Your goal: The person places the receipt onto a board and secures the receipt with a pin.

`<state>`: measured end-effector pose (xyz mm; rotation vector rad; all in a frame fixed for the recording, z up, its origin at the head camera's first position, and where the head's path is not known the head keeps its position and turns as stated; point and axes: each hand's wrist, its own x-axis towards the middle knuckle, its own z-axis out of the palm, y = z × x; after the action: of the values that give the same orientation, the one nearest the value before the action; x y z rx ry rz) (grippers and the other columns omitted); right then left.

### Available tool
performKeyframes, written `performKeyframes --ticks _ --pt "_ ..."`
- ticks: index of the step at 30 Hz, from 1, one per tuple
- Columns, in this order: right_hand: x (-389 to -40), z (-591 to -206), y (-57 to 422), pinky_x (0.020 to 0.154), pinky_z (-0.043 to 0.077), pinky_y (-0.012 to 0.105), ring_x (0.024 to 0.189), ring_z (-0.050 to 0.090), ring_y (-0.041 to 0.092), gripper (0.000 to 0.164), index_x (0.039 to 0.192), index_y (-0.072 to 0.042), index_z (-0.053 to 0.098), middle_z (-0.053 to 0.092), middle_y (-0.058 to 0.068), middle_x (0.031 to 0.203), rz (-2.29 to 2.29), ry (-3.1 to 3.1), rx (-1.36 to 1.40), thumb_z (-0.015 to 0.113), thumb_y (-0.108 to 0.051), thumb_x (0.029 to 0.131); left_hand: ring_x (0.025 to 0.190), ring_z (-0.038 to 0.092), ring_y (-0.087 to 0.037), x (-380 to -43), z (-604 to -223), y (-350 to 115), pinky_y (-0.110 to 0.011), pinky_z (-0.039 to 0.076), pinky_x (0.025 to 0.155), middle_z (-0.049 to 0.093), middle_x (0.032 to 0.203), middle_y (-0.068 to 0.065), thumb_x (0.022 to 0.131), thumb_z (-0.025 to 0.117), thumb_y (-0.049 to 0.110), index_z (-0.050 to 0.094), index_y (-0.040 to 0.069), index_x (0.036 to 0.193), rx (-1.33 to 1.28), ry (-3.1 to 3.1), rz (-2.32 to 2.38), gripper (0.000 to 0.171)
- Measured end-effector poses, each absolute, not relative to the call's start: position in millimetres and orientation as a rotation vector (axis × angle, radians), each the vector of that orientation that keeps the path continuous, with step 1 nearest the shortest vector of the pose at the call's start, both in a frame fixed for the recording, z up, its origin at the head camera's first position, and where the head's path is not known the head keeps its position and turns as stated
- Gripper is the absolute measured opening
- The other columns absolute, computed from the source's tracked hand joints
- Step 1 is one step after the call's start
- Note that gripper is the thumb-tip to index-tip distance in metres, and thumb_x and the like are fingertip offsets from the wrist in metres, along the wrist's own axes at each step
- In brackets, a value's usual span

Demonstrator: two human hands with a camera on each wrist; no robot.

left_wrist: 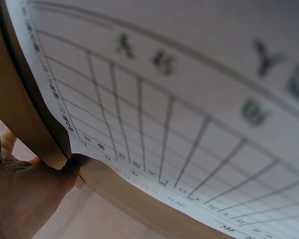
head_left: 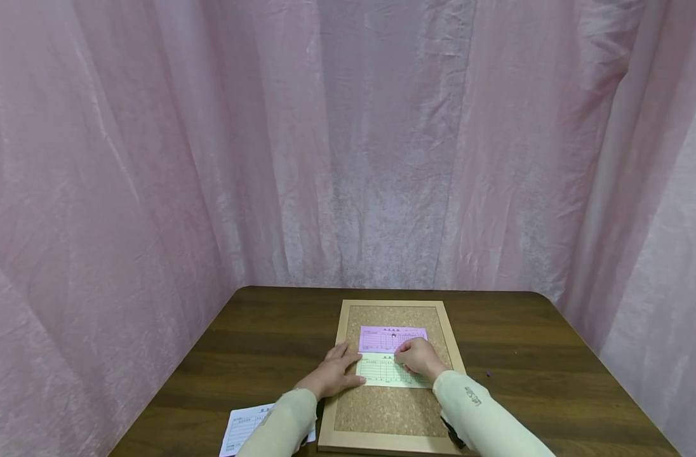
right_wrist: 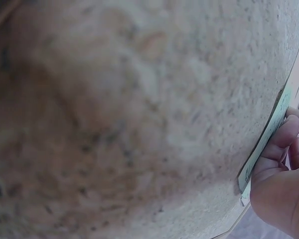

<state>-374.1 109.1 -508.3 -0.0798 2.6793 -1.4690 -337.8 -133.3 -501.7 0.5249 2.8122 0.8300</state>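
"Start at my left. What is there?"

"A white slip (head_left: 244, 426), printed with a grid, lying on the dark wooden table (head_left: 256, 339). It is off the board and partly hidden behind the person's sleeve. I'd count that one as not done."

"And next?"

"The left hand (head_left: 332, 374). Its fingers are spread and relaxed, gripping nothing. It rests across the left side of the framed cork board (head_left: 382, 416), with fingertips and thumb at the left edge of a pale green slip (head_left: 376, 373)."

"So the slips are on the board?"

"Two are. A pink slip (head_left: 373, 343) lies flat on the cork, farther from the person, with what looks like a small pin (head_left: 394, 335) in its upper middle. That one seems finished. The green slip lies just below it, and I judge its fastening is under way."

"What is the right hand doing?"

"The right hand (head_left: 418, 357) covers part of the green slip. Its fingers bend in toward the thumb near the slip's upper middle. The fingertips are hidden, so I cannot tell whether they are closed on a pin."

"Anything farther right?"

"One tiny dark blue object (head_left: 488, 374), perhaps a spare pin, lying on the table beside the board, unused."
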Motion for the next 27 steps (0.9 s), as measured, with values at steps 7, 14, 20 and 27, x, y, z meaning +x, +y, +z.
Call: performKeyframes --ticks 7,14,20,27 --pt "-373.0 -506.8 108.7 0.047 0.04 0.022 0.051 0.048 0.01 0.005 0.08 -0.006 0.071 0.058 0.001 0.062 -1.486 2.663 -0.051 0.073 -0.004 0.084 0.149 0.012 -0.037 -337.5 -501.3 -133.6 -0.062 0.028 0.11 0.017 0.163 -0.017 0.091 0.07 0.044 0.052 0.016 0.145 0.534 2.813 0.827 0.064" --pt "-372.0 -506.1 108.0 0.046 0.04 0.022 0.05 0.049 0.009 0.006 0.079 -0.005 0.072 0.059 0.001 0.062 -1.493 2.664 -0.054 0.074 -0.005 0.084 0.149 0.013 -0.037 -337.0 -500.8 -133.3 -0.062 0.027 0.11 0.017 0.163 -0.017 0.09 0.071 0.044 0.052 0.017 0.145 0.519 2.814 0.833 0.064" --pt "-372.6 -506.7 108.5 0.046 0.041 0.021 0.05 0.049 0.009 0.005 0.079 -0.004 0.072 0.059 0.001 0.062 -1.492 2.67 -0.061 0.073 -0.005 0.084 0.149 0.013 -0.037 -337.3 -500.6 -132.7 -0.062 0.027 0.11 0.018 0.163 -0.016 0.09 0.071 0.044 0.052 0.018 0.145 0.502 2.813 0.833 0.064" --pt "-372.7 -507.2 109.2 0.046 0.042 0.021 0.05 0.05 0.009 0.004 0.08 -0.005 0.072 0.059 0.001 0.062 -1.5 2.678 -0.053 0.072 -0.006 0.085 0.149 0.013 -0.037 -338.0 -500.9 -132.7 -0.062 0.027 0.11 0.017 0.163 -0.015 0.09 0.071 0.043 0.052 0.018 0.146 0.499 2.812 0.833 0.064"
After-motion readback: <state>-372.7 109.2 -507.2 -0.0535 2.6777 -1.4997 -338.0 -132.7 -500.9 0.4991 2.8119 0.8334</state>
